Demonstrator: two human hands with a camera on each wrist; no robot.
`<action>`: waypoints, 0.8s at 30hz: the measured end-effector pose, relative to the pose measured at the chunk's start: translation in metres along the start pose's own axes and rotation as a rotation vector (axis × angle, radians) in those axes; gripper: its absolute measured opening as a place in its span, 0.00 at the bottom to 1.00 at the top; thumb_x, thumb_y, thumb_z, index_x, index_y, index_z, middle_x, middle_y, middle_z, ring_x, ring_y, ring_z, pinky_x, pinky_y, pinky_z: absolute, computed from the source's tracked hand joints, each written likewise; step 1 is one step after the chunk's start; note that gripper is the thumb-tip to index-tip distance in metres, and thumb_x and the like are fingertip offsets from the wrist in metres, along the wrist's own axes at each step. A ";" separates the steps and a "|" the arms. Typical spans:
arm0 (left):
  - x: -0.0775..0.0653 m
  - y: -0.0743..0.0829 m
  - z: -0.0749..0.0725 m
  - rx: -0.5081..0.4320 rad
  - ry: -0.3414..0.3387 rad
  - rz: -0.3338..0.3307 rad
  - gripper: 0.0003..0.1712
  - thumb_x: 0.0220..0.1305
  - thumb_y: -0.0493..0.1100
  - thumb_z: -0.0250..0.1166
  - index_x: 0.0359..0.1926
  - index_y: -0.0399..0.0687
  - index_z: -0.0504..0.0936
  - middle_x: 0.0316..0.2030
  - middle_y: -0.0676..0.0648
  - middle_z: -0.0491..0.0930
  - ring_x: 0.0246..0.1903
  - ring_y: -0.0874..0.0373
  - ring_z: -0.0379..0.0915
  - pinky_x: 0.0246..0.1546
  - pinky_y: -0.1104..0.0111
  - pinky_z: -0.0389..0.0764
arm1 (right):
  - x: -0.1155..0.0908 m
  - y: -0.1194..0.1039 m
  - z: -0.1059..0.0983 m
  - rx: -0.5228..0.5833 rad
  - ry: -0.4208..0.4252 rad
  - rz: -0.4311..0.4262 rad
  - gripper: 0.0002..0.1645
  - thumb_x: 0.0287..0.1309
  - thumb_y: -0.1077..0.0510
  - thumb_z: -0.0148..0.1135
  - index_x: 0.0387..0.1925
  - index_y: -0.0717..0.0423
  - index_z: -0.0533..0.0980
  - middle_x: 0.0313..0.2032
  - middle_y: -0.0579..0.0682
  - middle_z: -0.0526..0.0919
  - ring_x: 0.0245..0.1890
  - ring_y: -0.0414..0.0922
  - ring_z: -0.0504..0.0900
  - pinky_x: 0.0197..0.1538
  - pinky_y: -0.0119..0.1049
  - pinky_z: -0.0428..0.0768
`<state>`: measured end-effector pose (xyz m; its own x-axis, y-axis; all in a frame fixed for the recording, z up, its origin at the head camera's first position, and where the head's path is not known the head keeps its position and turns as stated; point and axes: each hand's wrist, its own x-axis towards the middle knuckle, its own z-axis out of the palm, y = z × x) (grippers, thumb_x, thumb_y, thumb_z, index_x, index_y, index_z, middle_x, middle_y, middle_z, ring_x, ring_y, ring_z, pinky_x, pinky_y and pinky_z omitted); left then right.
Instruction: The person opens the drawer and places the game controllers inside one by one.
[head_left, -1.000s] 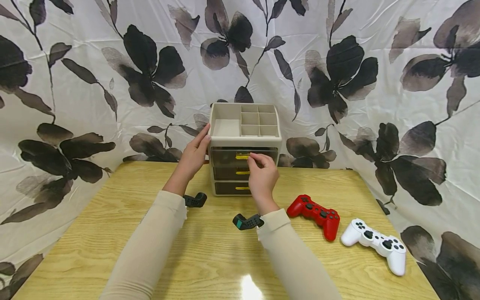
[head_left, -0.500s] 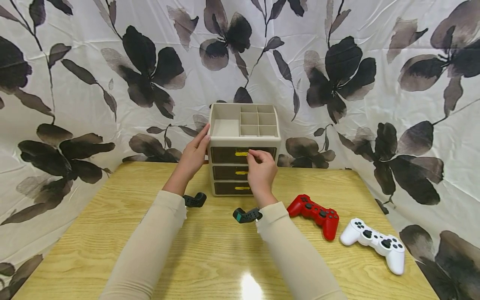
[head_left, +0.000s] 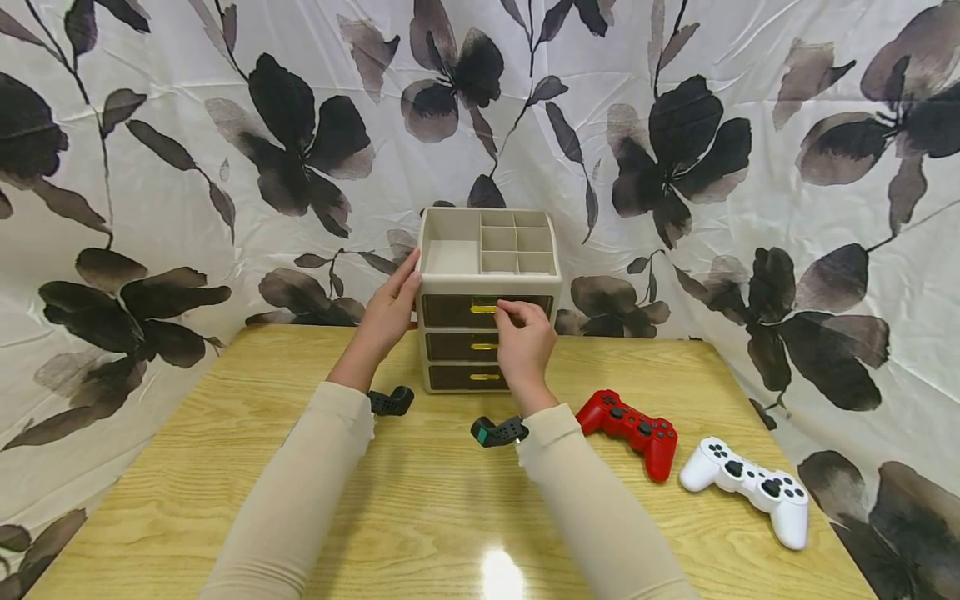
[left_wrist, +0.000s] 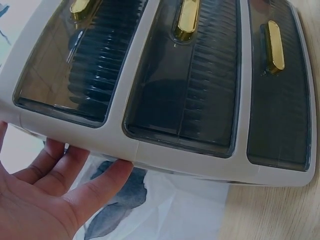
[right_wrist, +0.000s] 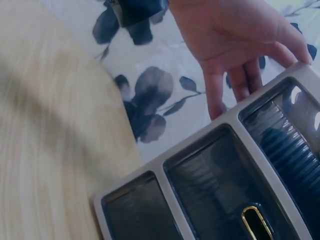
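A small beige drawer organizer stands at the back of the table, with three dark see-through drawers bearing gold handles. My left hand rests against its left side, fingers extended, thumb near the front edge. The left wrist view shows that hand's fingertips on the side wall. With thumb and forefinger, my right hand pinches the right end of the top drawer's handle. The top drawer sits flush in the frame, as do the two drawers below. In the right wrist view, the left hand touches the organizer's side.
A red game controller lies on the wooden table, right of the right forearm. Farther right is a white game controller. A floral cloth hangs behind and beside the table. The organizer's top tray has several compartments.
The top drawer, slightly out one second ago, has slid back into the organizer along with my right hand. My left hand has stayed against the side.
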<state>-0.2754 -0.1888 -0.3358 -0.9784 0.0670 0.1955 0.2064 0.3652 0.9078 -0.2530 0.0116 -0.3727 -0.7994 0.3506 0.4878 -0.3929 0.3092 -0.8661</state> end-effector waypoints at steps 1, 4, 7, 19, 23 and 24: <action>0.000 -0.001 0.000 0.004 0.001 -0.001 0.29 0.70 0.70 0.41 0.69 0.91 0.49 0.73 0.46 0.58 0.60 0.41 0.71 0.53 0.44 0.77 | 0.000 0.000 -0.001 -0.007 -0.004 -0.007 0.07 0.58 0.56 0.67 0.37 0.53 0.87 0.40 0.48 0.84 0.39 0.46 0.82 0.41 0.38 0.79; 0.000 -0.001 0.001 0.005 0.009 -0.004 0.28 0.69 0.71 0.41 0.69 0.93 0.50 0.74 0.48 0.57 0.61 0.41 0.70 0.53 0.44 0.77 | 0.002 0.001 -0.002 -0.031 -0.015 -0.047 0.07 0.58 0.57 0.67 0.37 0.53 0.87 0.39 0.49 0.84 0.39 0.46 0.82 0.42 0.38 0.79; 0.000 0.000 0.002 0.012 0.027 -0.002 0.27 0.69 0.71 0.42 0.68 0.94 0.50 0.74 0.49 0.56 0.63 0.40 0.67 0.52 0.44 0.77 | 0.004 0.002 -0.005 -0.059 -0.028 -0.094 0.07 0.58 0.57 0.67 0.38 0.53 0.87 0.39 0.49 0.84 0.40 0.47 0.83 0.43 0.39 0.79; 0.006 0.006 0.007 0.139 0.175 0.065 0.30 0.69 0.70 0.44 0.71 0.81 0.58 0.59 0.42 0.75 0.54 0.45 0.75 0.51 0.48 0.78 | 0.008 0.003 -0.013 -0.106 -0.101 -0.166 0.08 0.60 0.58 0.66 0.39 0.56 0.87 0.40 0.50 0.85 0.38 0.47 0.84 0.43 0.39 0.83; 0.008 0.010 0.009 0.178 0.184 0.043 0.32 0.69 0.70 0.43 0.72 0.79 0.55 0.60 0.40 0.76 0.58 0.43 0.73 0.57 0.46 0.74 | 0.008 0.005 -0.015 -0.098 -0.122 -0.169 0.09 0.60 0.58 0.66 0.40 0.54 0.86 0.40 0.50 0.85 0.38 0.46 0.84 0.42 0.38 0.84; 0.009 0.011 0.010 0.179 0.181 0.033 0.32 0.69 0.70 0.43 0.73 0.80 0.54 0.61 0.40 0.74 0.59 0.43 0.72 0.58 0.46 0.72 | 0.007 0.007 -0.015 -0.092 -0.129 -0.166 0.09 0.60 0.58 0.66 0.41 0.54 0.86 0.40 0.50 0.85 0.38 0.46 0.84 0.42 0.38 0.84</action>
<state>-0.2816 -0.1751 -0.3274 -0.9501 -0.0803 0.3015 0.2167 0.5256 0.8227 -0.2545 0.0297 -0.3732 -0.7810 0.1745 0.5997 -0.4854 0.4346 -0.7586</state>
